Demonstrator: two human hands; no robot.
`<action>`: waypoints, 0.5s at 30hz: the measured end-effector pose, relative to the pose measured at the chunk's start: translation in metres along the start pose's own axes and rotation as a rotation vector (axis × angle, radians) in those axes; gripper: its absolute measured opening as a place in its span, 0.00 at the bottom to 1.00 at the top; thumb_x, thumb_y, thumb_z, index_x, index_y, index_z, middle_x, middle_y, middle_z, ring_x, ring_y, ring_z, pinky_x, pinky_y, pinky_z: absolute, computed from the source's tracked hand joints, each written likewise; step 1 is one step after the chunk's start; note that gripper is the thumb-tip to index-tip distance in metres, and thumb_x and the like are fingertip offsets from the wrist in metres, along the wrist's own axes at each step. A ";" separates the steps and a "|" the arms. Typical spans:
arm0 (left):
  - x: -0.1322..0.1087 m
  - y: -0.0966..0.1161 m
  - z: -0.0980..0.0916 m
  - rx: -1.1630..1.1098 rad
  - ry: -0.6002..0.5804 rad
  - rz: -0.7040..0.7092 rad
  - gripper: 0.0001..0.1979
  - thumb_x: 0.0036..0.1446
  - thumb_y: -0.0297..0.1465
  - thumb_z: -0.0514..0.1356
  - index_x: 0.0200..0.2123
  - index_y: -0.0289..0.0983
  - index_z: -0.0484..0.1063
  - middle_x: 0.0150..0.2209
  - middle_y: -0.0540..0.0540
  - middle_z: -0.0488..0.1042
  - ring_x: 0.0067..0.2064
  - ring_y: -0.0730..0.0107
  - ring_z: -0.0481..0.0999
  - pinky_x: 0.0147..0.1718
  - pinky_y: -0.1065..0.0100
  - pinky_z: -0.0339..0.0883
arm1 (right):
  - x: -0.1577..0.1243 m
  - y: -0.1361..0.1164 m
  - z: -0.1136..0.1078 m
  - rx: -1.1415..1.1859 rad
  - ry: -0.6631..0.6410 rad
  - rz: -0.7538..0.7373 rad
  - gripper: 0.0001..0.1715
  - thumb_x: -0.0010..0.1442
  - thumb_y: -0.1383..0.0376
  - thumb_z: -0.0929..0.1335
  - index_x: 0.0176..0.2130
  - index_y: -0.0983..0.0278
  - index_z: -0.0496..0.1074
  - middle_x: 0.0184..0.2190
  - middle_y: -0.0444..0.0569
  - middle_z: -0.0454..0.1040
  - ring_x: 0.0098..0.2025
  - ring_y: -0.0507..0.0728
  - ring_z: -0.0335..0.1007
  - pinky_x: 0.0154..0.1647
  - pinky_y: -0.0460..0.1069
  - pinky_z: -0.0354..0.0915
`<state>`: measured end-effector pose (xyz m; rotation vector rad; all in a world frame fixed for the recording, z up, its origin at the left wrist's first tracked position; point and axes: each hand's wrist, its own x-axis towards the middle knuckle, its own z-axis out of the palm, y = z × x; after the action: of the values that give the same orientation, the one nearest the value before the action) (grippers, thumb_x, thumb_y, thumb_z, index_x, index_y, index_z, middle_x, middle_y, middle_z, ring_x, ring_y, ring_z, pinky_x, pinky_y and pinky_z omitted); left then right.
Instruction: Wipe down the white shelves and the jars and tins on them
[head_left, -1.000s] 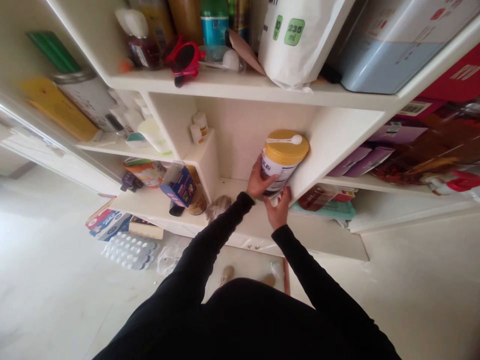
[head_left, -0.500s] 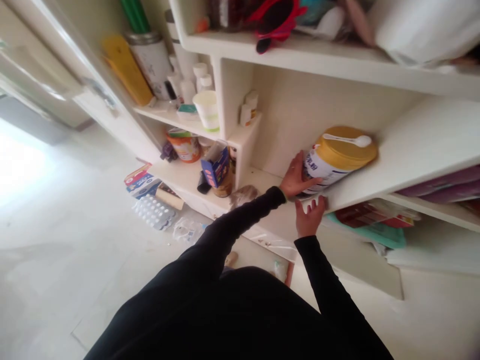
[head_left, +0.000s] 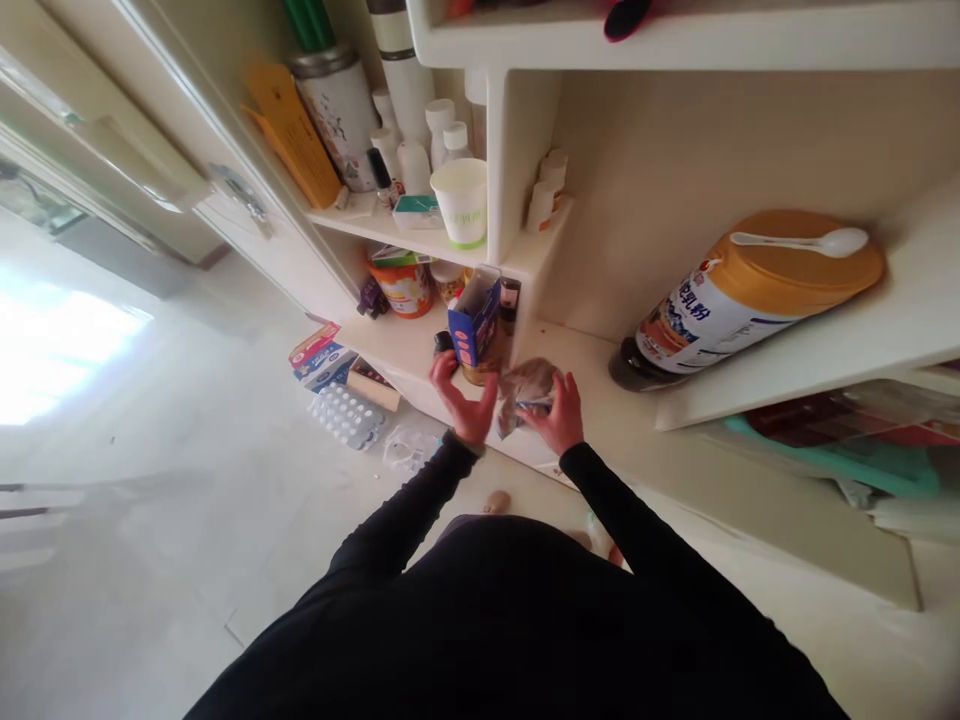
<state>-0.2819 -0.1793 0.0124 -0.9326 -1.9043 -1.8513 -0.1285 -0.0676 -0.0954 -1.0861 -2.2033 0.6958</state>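
Observation:
My right hand (head_left: 556,412) grips a clear plastic bag (head_left: 529,385) with brownish contents at the shelf's front edge; what is inside cannot be made out. Just left of the bag, my left hand (head_left: 466,402) is open, thumb and fingers apart, in front of a blue box (head_left: 475,318). That box has its top flaps up and stands by a jar (head_left: 484,368) with brownish contents. To the right, a milk powder can (head_left: 720,300) with a gold lid stands in the large compartment, and a white scoop (head_left: 802,241) lies across its lid.
White bottles, a paper cup (head_left: 460,200) and a patterned canister (head_left: 339,120) crowd the upper left shelf. Below it is an orange tub (head_left: 403,285). Flattened boxes and a blister pack (head_left: 345,415) lie on the floor. A teal tray (head_left: 840,455) sits in the lower right compartment.
Both hands have left the milk powder can and moved left. My right hand has taken hold of the plastic bag. The view has shifted, and the can stands alone.

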 end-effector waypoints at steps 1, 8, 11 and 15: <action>0.009 -0.009 -0.001 0.008 -0.009 -0.067 0.40 0.62 0.47 0.72 0.69 0.42 0.61 0.68 0.33 0.66 0.72 0.46 0.69 0.69 0.45 0.69 | 0.003 -0.009 0.010 -0.056 -0.053 -0.026 0.59 0.53 0.47 0.82 0.72 0.66 0.64 0.78 0.74 0.54 0.80 0.82 0.48 0.74 0.77 0.58; 0.037 -0.043 0.015 -0.100 -0.316 -0.338 0.65 0.51 0.44 0.81 0.80 0.50 0.43 0.81 0.34 0.50 0.82 0.42 0.53 0.78 0.41 0.54 | 0.019 -0.023 0.033 -0.253 -0.211 -0.107 0.17 0.59 0.61 0.76 0.49 0.61 0.82 0.73 0.61 0.69 0.76 0.79 0.57 0.70 0.77 0.61; 0.032 -0.048 0.017 -0.138 -0.322 -0.371 0.65 0.52 0.42 0.81 0.80 0.52 0.41 0.81 0.36 0.49 0.82 0.43 0.54 0.78 0.41 0.57 | 0.023 0.003 0.013 -0.234 -0.207 -0.164 0.13 0.56 0.68 0.73 0.43 0.62 0.82 0.65 0.60 0.77 0.68 0.72 0.67 0.68 0.68 0.68; 0.021 -0.054 0.017 -0.187 -0.308 -0.417 0.65 0.51 0.42 0.80 0.80 0.50 0.41 0.80 0.34 0.52 0.81 0.44 0.57 0.77 0.43 0.60 | 0.039 0.035 -0.013 -0.259 -0.223 -0.151 0.16 0.52 0.71 0.71 0.42 0.64 0.81 0.63 0.63 0.77 0.66 0.73 0.69 0.71 0.67 0.67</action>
<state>-0.3288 -0.1547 -0.0174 -0.9826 -2.2794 -2.2644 -0.1205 -0.0147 -0.0988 -0.9896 -2.5933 0.4948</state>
